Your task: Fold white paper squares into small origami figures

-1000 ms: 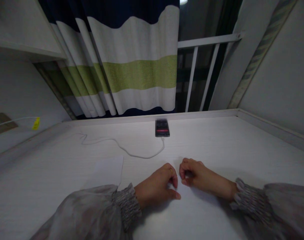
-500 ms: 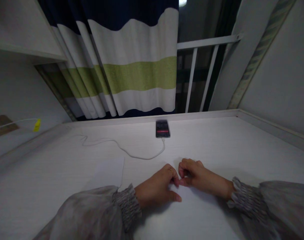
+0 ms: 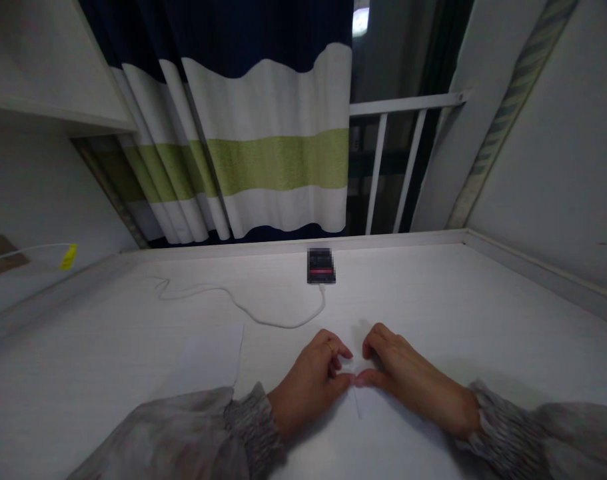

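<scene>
On the desk (image 3: 423,293), the left hand (image 3: 310,381) and right hand (image 3: 406,370), equally near, flank the paper (image 3: 352,366) at 9 and 3 o'clock; fingers half-curled, thumbs meeting at it, grip indeterminable. Its visible edge points toward 6 o'clock.

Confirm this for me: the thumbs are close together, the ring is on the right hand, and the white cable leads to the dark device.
Wrong hand: the head view shows the ring on the left hand. The thumbs are close together, and the white cable leads to the dark device.
</scene>
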Available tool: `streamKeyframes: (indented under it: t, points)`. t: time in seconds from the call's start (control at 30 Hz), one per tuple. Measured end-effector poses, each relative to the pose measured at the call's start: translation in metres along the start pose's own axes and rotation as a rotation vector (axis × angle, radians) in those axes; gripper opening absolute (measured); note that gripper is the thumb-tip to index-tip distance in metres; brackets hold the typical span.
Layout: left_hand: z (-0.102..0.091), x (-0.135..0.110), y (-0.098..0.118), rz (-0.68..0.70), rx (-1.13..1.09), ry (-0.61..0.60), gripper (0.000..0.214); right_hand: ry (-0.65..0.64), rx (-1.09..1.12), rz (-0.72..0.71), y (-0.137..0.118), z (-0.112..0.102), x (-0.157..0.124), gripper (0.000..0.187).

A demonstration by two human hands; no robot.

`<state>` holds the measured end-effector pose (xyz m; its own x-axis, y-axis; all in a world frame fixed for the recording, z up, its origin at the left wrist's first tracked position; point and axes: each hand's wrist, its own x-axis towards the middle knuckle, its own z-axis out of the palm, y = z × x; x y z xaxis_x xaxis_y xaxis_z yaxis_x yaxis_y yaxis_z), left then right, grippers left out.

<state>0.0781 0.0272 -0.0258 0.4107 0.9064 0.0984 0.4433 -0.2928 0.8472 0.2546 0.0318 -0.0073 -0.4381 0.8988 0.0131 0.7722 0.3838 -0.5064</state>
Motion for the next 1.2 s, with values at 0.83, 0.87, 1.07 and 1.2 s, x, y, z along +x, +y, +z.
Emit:
streamKeyframes:
  t: [0.83, 0.87, 1.07, 1.2]
  points:
    - [-0.001, -0.003, 0.009, -0.061, 0.188, 0.068, 0.006, -0.035, 0.127, -0.187, 0.007, -0.003, 0.006, 0.004]
    - [-0.002, -0.003, 0.009, -0.063, 0.191, 0.053, 0.007, -0.036, 0.119, -0.194, 0.007, -0.003, 0.006, 0.004]
    - [-0.007, 0.001, 0.009, -0.076, 0.162, 0.003, 0.014, -0.048, 0.128, -0.210, 0.007, -0.004, 0.007, 0.010]
    - [-0.008, 0.003, 0.008, -0.087, 0.132, -0.001, 0.015, -0.051, 0.113, -0.262, 0.010, -0.004, 0.008, 0.012]
